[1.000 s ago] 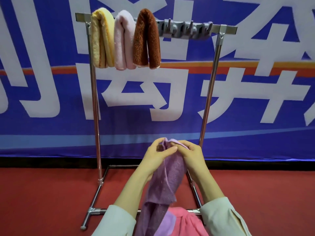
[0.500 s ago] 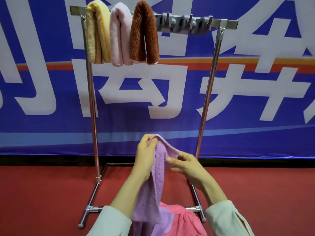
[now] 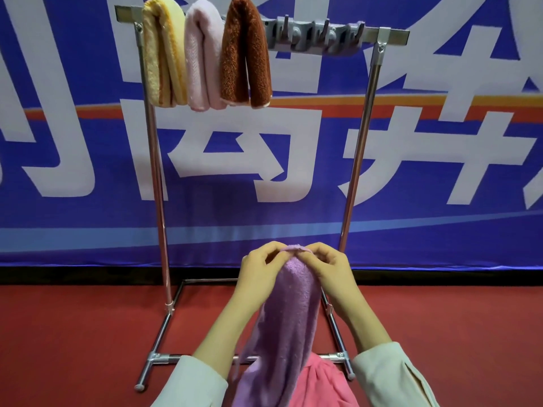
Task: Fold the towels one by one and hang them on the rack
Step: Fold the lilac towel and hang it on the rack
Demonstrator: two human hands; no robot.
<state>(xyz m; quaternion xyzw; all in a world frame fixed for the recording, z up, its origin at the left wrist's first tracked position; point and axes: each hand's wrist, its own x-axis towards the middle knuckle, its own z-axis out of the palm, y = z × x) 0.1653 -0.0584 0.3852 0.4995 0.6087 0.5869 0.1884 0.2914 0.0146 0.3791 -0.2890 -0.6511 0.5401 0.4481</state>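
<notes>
The silver rack point(image 3: 358, 160) carries a yellow towel point(image 3: 163, 54) with orange edging, a pale pink towel point(image 3: 202, 57) and a rust-brown towel point(image 3: 245, 54), next to a grey hook strip point(image 3: 317, 36). The lilac towel point(image 3: 289, 318) is plain, and the cloth point(image 3: 326, 383) under it is a brighter pink, perhaps with a lilac patch at its left edge. The banner point(image 3: 426, 69) is blue with large white characters, an orange-red stripe and a light blue band; the floor point(image 3: 73, 333) is red, the sleeves point(image 3: 191, 383) cream.
</notes>
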